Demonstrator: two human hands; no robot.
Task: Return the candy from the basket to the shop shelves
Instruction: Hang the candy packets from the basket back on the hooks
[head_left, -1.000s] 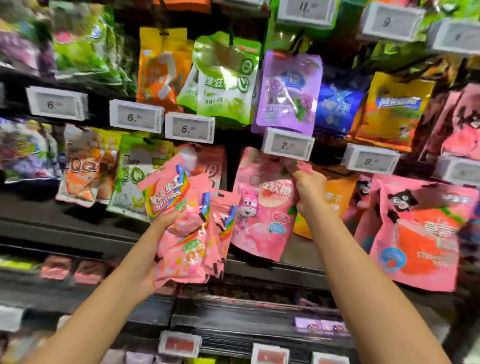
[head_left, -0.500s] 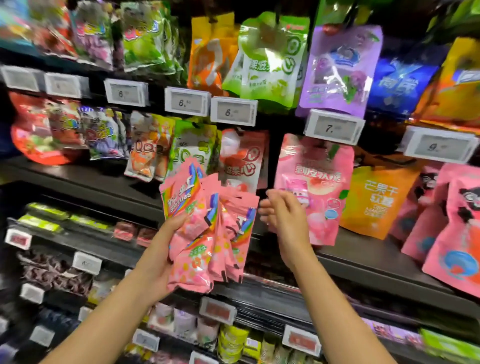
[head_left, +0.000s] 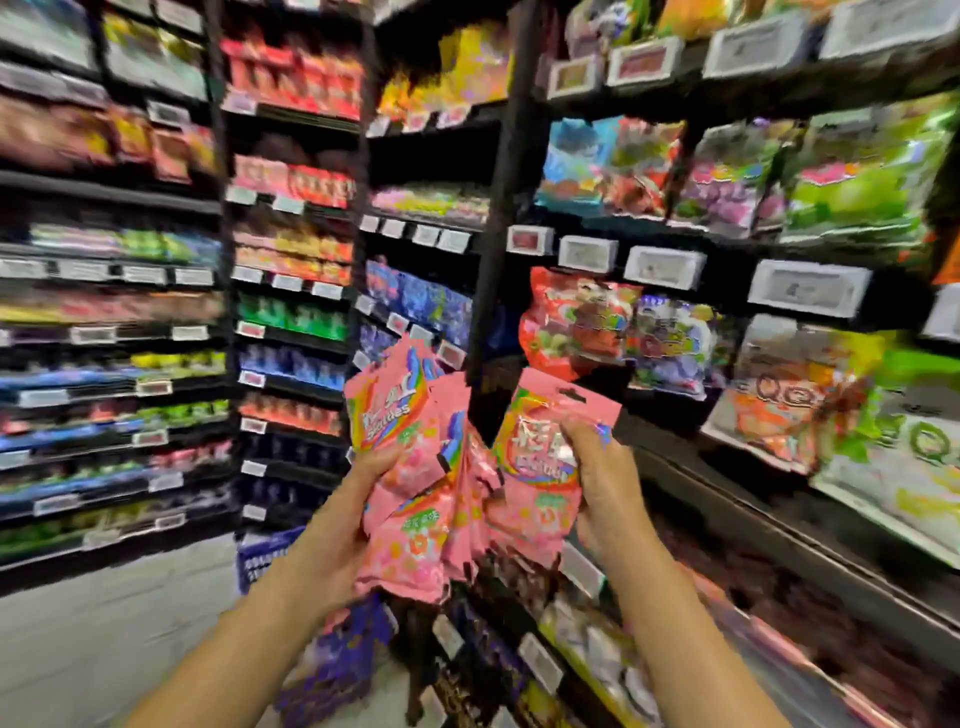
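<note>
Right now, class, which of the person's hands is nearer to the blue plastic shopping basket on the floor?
Left. The left hand, gripping a bunch of pink candy packets, is just above the blue plastic shopping basket; the right hand, holding one pink packet, is farther right.

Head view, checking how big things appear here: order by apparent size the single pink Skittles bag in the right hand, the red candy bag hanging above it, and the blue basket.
1. Pink Skittles bag, though nearness inflates it.
2. Red candy bag.
3. Blue basket, mostly hidden behind the arm, so unsure.
</note>
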